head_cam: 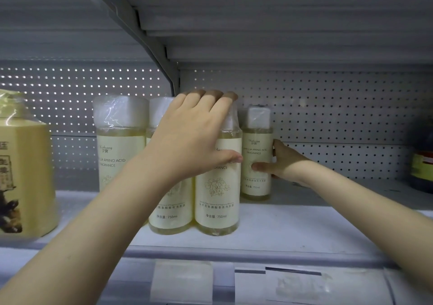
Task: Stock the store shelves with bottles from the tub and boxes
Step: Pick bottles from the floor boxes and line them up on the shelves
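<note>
Head view: steady the front bottle point(216, 192) with left hand point(192, 136) curled over its wrapped cap, thumb across the label; ease the rear bottle point(256, 140), pinched at its side by right hand point(284, 164), squarely toward the back edge of the shelf point(304, 229), upright, label outward. Pale yellow, clear-walled, cream-labelled, film-wrapped on top; both standing midway along, right of two matching bottles point(119, 150)

Reaches in with both bare forearms, left from lower left, right from lower right. Drapes left grip point(194, 133) over the cap of the front pale-yellow plastic bottle point(216, 199), thumb across its label. Clasps the rear pale-yellow plastic bottle point(256, 145) in right grip point(281, 161), thumb in front, fingers behind.
</note>
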Available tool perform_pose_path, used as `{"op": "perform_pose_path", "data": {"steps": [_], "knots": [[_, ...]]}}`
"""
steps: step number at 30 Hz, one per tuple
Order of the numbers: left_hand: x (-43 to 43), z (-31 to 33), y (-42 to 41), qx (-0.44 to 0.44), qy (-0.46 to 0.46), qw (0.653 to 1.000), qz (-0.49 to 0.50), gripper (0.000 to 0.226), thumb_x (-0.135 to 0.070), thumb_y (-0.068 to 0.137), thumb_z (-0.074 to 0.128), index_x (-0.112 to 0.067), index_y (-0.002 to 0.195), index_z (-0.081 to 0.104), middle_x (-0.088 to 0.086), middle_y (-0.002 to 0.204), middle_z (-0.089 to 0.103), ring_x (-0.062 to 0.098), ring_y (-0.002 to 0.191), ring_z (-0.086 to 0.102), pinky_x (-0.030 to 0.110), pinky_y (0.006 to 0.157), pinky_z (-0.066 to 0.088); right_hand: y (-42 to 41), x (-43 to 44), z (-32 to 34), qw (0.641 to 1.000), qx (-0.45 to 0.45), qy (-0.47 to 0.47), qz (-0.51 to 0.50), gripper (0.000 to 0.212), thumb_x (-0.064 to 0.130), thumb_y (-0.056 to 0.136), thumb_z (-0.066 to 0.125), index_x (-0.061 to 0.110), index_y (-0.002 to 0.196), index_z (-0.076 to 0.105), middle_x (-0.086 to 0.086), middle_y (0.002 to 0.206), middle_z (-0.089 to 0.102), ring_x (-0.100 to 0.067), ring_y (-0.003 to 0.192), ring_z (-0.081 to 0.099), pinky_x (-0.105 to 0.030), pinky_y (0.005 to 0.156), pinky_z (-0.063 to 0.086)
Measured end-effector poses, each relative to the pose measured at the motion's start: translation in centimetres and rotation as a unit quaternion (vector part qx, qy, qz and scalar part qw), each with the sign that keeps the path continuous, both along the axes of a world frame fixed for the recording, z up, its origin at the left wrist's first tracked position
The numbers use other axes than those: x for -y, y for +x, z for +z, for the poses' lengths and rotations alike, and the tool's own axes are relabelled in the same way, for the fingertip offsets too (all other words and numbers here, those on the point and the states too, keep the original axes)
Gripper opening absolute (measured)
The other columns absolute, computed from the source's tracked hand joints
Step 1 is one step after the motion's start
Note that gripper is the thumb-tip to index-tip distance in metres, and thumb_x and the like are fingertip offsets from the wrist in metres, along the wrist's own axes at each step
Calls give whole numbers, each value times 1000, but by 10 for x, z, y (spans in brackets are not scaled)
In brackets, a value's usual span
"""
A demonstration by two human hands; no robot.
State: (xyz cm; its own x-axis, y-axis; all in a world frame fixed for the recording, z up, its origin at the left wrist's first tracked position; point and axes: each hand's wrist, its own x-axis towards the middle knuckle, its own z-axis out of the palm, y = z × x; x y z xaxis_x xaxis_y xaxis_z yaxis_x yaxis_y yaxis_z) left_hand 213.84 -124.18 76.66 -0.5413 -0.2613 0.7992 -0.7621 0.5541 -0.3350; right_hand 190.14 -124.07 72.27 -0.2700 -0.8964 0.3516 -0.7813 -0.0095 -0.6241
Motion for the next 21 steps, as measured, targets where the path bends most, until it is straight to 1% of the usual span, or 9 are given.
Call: {"op": "perform_pose_path", "data": {"steps": [2, 5, 7, 11, 16, 21], "knots": [[-1, 0, 0, 2, 5, 1000, -3, 103, -83, 63, 33, -19, 144, 36, 2, 134, 51, 28, 116, 48, 35, 96, 30, -2, 5, 1, 1000, -2, 6, 11, 67, 34, 82, 75, 19, 138, 40, 1, 137, 55, -21, 124, 53, -44, 103, 47], [-3, 0, 0, 5, 18, 1000, -7, 102, -79, 63, 43, -20, 146, 33, 1, 138, 48, 27, 121, 44, 35, 100, 27, -6, 13, 1, 1000, 4, 10, 26, 68, 33, 83, 75, 20, 140, 39, 1, 140, 53, -20, 128, 50, -41, 105, 44], [-4, 1, 0, 6, 13, 1000, -5, 101, -79, 63, 44, -20, 145, 35, 1, 136, 49, 27, 119, 45, 35, 100, 28, -7, 17, 2, 999, 8, 10, 33, 68, 31, 85, 73, 19, 141, 38, 2, 140, 52, -19, 129, 49, -36, 105, 43], [-2, 0, 0, 6, 11, 1000, -5, 101, -78, 63, 46, -20, 145, 35, 1, 137, 49, 27, 120, 45, 34, 99, 27, -8, 22, 1, 999, 12, 7, 52, 66, 27, 87, 71, 18, 142, 35, 1, 140, 51, -18, 132, 46, -32, 102, 40], [-2, 0, 0, 4, 0, 1000, -10, 101, -78, 63, 47, -19, 145, 37, 3, 136, 50, 29, 118, 46, 31, 95, 21, -12, 23, -2, 999, 18, -2, 48, 72, 30, 88, 70, 19, 145, 29, 0, 146, 46, -18, 134, 44, -37, 107, 40], [-5, -1, 0, 4, 3, 1000, -11, 102, -78, 64, 50, -19, 145, 35, 2, 137, 49, 28, 120, 45, 36, 99, 29, -12, 24, -3, 999, 14, 4, 48, 77, 33, 87, 71, 19, 148, 26, 0, 148, 44, -19, 135, 42, -36, 107, 38]]}}
